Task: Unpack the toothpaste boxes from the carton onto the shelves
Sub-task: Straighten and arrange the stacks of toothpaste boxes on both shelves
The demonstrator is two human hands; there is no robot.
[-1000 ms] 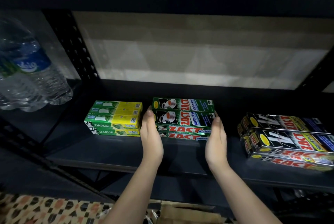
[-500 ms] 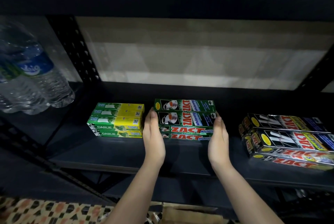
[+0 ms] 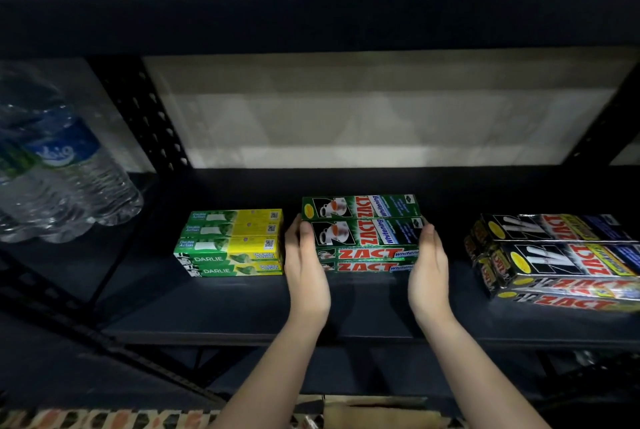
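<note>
Squaring the green ZACT whitening stack [image 3: 363, 234] mid-shelf, my left hand [image 3: 304, 269] and right hand [image 3: 427, 269] flat with straight fingers pressing its two ends so the boxes sit flush, between the Darlie stack [image 3: 232, 243] and black ZACT boxes [image 3: 557, 255], carton [image 3: 377, 414] below.

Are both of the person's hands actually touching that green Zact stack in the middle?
Touching. The head view shows the left hand and right hand flat against opposite ends of the green Zact stack, with no gap visible.
</note>
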